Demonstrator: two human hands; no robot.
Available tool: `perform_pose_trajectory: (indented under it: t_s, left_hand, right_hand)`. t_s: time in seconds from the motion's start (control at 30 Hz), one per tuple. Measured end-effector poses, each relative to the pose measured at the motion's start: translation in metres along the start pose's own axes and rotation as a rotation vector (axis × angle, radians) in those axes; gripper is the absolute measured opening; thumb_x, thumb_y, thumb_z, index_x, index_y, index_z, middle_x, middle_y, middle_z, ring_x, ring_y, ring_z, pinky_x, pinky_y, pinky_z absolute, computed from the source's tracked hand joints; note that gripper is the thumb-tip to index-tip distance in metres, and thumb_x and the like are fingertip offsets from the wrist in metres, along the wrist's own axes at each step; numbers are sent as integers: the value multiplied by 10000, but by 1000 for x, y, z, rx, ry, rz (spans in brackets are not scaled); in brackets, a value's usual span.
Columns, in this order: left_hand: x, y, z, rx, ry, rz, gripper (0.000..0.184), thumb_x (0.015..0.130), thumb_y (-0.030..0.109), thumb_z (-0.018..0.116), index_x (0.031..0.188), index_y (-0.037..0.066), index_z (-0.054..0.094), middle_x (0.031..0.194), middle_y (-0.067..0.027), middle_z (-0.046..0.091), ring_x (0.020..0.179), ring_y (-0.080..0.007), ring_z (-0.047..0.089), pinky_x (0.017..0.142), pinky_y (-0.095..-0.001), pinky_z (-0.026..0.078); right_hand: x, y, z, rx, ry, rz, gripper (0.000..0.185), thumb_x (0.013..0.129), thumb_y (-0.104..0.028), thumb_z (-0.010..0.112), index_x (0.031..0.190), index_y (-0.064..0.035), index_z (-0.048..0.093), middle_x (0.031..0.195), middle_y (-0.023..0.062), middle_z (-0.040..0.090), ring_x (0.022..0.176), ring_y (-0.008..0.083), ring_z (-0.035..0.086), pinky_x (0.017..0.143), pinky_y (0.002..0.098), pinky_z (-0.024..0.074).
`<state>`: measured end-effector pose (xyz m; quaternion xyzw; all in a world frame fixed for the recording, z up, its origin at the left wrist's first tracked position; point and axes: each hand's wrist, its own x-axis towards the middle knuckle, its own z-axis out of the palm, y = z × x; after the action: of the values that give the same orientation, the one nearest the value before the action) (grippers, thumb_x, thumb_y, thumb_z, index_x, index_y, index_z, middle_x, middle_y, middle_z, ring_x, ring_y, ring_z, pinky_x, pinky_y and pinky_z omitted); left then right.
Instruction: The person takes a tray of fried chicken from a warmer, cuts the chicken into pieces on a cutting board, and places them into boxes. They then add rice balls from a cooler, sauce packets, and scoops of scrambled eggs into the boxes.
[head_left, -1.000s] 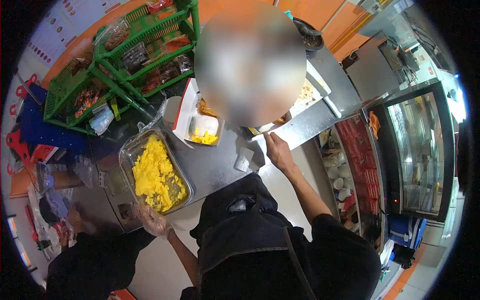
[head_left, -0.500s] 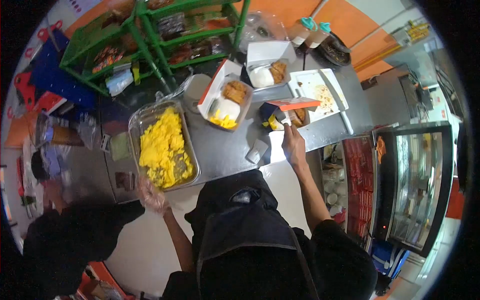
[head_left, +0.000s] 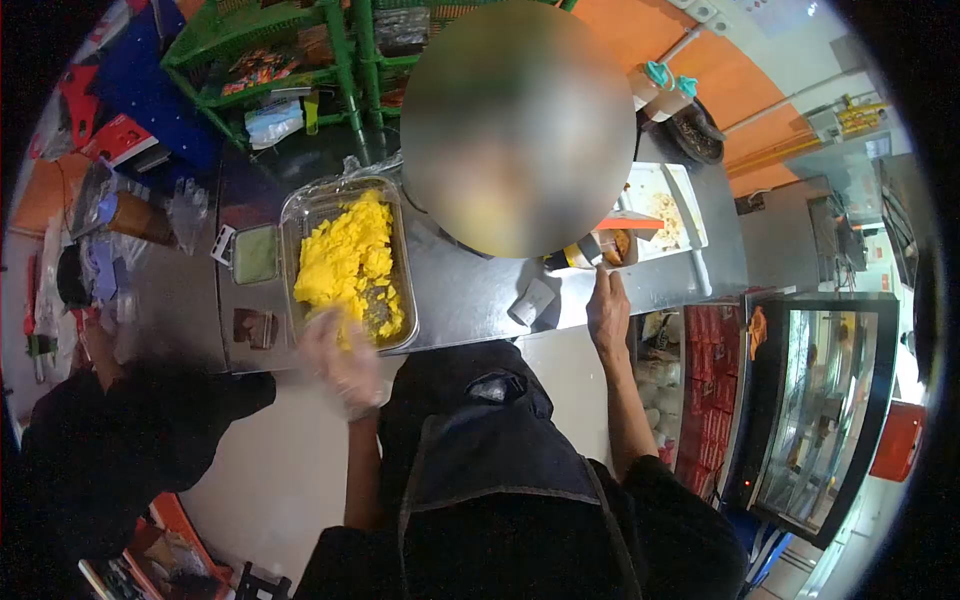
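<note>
My left hand [head_left: 343, 362], in a clear plastic glove, is over the near edge of a metal tray [head_left: 411, 300] of scrambled eggs [head_left: 350, 245]. Motion smears its fingers, and whether they hold any egg does not show. My right hand [head_left: 608, 312] grips the near edge of a small cardboard food box [head_left: 622, 245] with an orange-red flap and a browned fried piece inside. A round blurred patch covers part of this box and the counter behind it. Near the box lies a small grey-white object [head_left: 532, 302] on the counter.
Behind the box is a white cutting board [head_left: 683, 212] with brown crumbs. Two teal-capped bottles [head_left: 655, 85] and a dark mortar [head_left: 695, 135] stand farther back. Green racks [head_left: 270, 75] hold packets. A green-filled container [head_left: 255, 253] sits left of the tray. Another person's dark sleeve [head_left: 150, 420] is at left.
My left hand has moved from the tray's near left corner rightward, over its near edge. My right hand stays at the food box. The view has shifted, and a blurred patch covers the other boxes.
</note>
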<state>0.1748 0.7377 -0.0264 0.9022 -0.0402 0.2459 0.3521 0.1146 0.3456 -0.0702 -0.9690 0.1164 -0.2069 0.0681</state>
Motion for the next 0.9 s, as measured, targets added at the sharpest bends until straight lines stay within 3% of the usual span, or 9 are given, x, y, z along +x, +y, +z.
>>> perform_pose_trajectory:
  t_s: [0.13, 0.17, 0.3, 0.5, 0.57, 0.63, 0.67, 0.83, 0.9]
  left_hand:
    - [-2, 81, 112, -515, -616, 306, 292, 897, 61, 579, 1181, 21, 635, 1142, -178, 664, 1074, -354, 625, 927, -428, 492]
    - [1, 99, 150, -376, -880, 382, 330, 881, 35, 551, 1206, 2, 599, 1148, -195, 647, 1060, -362, 616, 942, -451, 483]
    - [-16, 130, 251, -90, -999, 347, 324, 863, 46, 549, 1179, -5, 601, 1201, -224, 617, 1079, -388, 596, 967, -467, 464]
    - [-48, 110, 309, -10, -610, 544, 295, 845, 169, 647, 1098, 17, 653, 1088, -222, 645, 1103, -358, 600, 1019, -507, 442]
    - [-46, 109, 305, 46, -706, 638, 239, 885, 184, 618, 1049, 19, 670, 1088, -206, 649, 1071, -369, 615, 973, -499, 472]
    - [-44, 116, 300, -61, -767, 289, 194, 899, 162, 579, 995, 29, 683, 1085, -194, 652, 1027, -378, 631, 908, -490, 503]
    - [-70, 73, 350, -97, -730, 341, 197, 909, 171, 558, 931, 31, 694, 1065, -185, 654, 999, -382, 641, 860, -488, 515]
    - [-45, 106, 295, -153, -716, 285, 142, 897, 147, 606, 949, 50, 694, 1043, -165, 658, 1005, -371, 628, 858, -484, 510]
    - [-33, 135, 256, -319, -638, 192, 122, 884, 134, 629, 953, 57, 694, 1052, -154, 659, 1002, -366, 624, 859, -479, 510]
  right_hand:
    - [-3, 10, 5, 3, 34, -72, 415, 867, 72, 514, 1268, -20, 572, 832, 198, 538, 733, 402, 591, 642, 487, 482]
    - [-3, 9, 1, 0, 47, -57, 415, 867, 72, 514, 1268, -20, 572, 832, 198, 538, 733, 402, 591, 642, 487, 482]
    - [0, 10, -1, 42, 92, 20, 372, 845, 78, 539, 1201, -14, 597, 780, 163, 493, 706, 342, 559, 593, 460, 461]
    - [-6, 17, 1, 202, 76, 179, 319, 882, 53, 523, 1183, -19, 597, 819, 180, 497, 716, 360, 557, 599, 471, 462]
    - [-10, 22, -1, 219, 12, 149, 346, 878, 54, 530, 1208, -31, 592, 839, 181, 496, 716, 365, 560, 605, 476, 470]
    - [-7, 24, -3, 306, 30, 201, 373, 871, 58, 536, 1229, -31, 582, 850, 181, 495, 723, 373, 559, 610, 480, 472]
    - [-6, 28, 2, 344, -9, 207, 381, 864, 64, 542, 1232, -25, 581, 841, 179, 493, 723, 372, 554, 612, 479, 464]
    - [-1, 39, -10, 600, 74, 376, 282, 898, 81, 505, 1149, 10, 614, 821, 200, 525, 696, 358, 536, 646, 393, 447]
    - [-1, 50, -14, 621, 160, 427, 200, 1010, -55, 510, 1138, 33, 635, 689, 42, 484, 611, 117, 458, 554, 295, 393]
